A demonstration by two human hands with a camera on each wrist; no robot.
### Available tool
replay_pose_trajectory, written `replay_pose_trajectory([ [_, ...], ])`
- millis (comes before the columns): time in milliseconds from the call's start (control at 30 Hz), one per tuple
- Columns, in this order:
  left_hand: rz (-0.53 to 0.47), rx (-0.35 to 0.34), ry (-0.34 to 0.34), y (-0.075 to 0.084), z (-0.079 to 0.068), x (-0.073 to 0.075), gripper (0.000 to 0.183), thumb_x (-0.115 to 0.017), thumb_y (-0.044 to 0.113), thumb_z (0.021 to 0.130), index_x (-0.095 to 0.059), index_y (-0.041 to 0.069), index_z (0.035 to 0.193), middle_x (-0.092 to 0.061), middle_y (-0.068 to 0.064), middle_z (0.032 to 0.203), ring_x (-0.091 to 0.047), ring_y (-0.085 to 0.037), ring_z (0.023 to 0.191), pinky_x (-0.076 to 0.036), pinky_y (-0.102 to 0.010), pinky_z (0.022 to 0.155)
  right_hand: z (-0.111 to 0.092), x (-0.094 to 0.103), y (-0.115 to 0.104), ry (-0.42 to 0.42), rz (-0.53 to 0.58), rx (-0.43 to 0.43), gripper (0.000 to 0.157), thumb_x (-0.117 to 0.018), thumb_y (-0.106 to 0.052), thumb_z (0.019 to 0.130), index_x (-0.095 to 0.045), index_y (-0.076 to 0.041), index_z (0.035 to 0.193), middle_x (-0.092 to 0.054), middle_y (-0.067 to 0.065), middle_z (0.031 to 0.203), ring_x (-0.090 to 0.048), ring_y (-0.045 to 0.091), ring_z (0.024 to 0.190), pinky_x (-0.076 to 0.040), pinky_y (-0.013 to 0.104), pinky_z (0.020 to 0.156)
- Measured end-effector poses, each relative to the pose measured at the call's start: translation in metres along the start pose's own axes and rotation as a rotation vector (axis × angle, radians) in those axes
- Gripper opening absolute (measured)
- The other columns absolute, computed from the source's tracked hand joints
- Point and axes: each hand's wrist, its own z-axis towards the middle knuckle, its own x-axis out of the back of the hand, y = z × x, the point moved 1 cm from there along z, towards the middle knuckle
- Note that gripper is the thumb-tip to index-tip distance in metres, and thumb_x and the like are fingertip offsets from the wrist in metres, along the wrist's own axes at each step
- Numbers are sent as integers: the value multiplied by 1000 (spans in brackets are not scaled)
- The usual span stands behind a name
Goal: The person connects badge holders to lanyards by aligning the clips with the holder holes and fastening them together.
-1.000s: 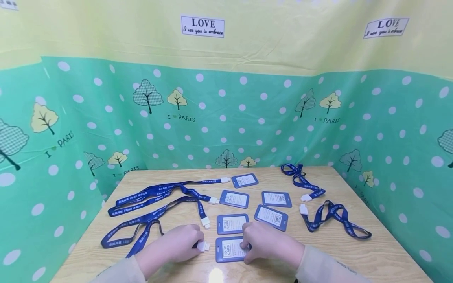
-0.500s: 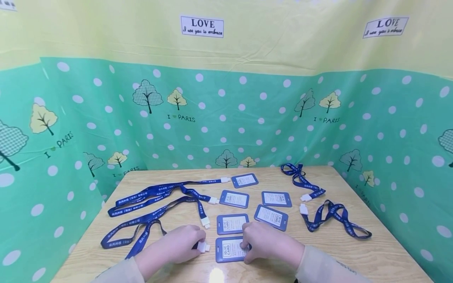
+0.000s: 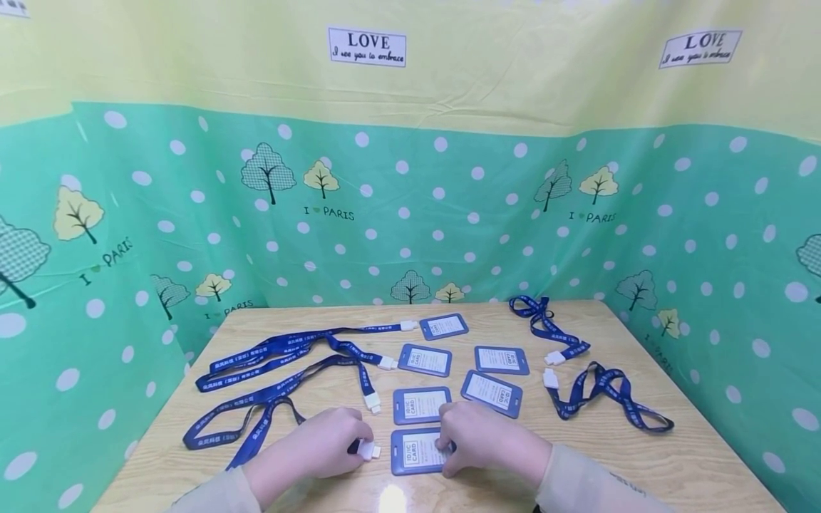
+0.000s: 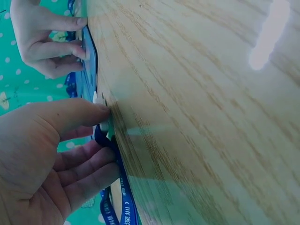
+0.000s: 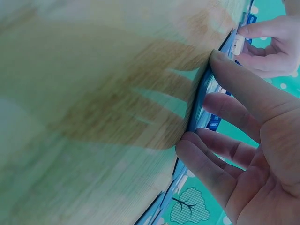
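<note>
My left hand (image 3: 327, 443) pinches the white plastic clip (image 3: 367, 449) of a blue lanyard between thumb and fingers, low at the table. In the left wrist view that lanyard's strap (image 4: 125, 206) runs back beneath the fingers. To the right, my right hand (image 3: 484, 442) grips the right end of a blue ID badge holder (image 3: 417, 453) that lies flat with its slotted end toward the clip. A small gap separates clip and slot. Seen from the right wrist, thumb and fingertips hold opposite edges of the holder (image 5: 200, 98); its right end is hidden in the head view.
Just behind lies another badge holder (image 3: 420, 406), with several more farther back, including one tilted holder (image 3: 491, 394). Lanyards spread across the left, one ending in a white clip (image 3: 373, 402). Two more, including a looped lanyard (image 3: 603, 392), lie at the right. Patterned curtain (image 3: 410, 214) surrounds the table.
</note>
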Motion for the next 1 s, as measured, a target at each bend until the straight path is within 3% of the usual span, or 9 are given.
replay_pose_trajectory([
  [167,-15,-14,11,0,-1,1,21,-84,22,80,-79,21,101,-61,13,84,-50,0,71,-51,-23,65,0,-1,0,3,6,3,38,-92,-37,70,-81,-24,103,-57,-17,89,-52,-1,72,-49,18,67],
  [433,-56,19,13,2,-3,2,26,-84,21,78,-80,18,103,-62,12,85,-50,-1,71,-51,-22,64,2,-2,2,-10,20,-7,37,-92,-36,71,-81,-24,105,-57,-18,89,-53,-1,74,-50,18,69],
  [1000,-40,29,30,5,-3,4,26,-84,20,75,-81,18,101,-59,13,82,-48,-2,68,-47,-22,62,0,-1,0,8,6,13,38,-92,-35,70,-81,-22,104,-55,-17,88,-51,0,72,-48,17,66],
])
